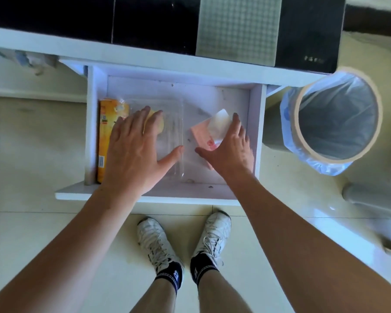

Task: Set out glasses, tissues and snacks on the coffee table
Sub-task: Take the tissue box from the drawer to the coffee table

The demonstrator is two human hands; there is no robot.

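Hands point(183, 145) reach inside open drawer point(256, 123), fingers spread.

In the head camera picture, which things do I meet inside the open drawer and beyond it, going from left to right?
Yellow-orange snack box → clear plastic snack tray under the left hand → pink tissue packet under the right hand → round bin with blue liner.

The drawer point(256, 132) stands pulled out from under the table point(145, 57), above the floor. In the drawer, a box point(103, 141) stands on edge against its left wall; just right of the box lies a tray point(174, 123), and a packet point(209, 129) lies in the drawer's right half. A bin point(334, 118) stands on the floor right of the drawer. Two shoes point(154, 240) stand before the drawer's front.
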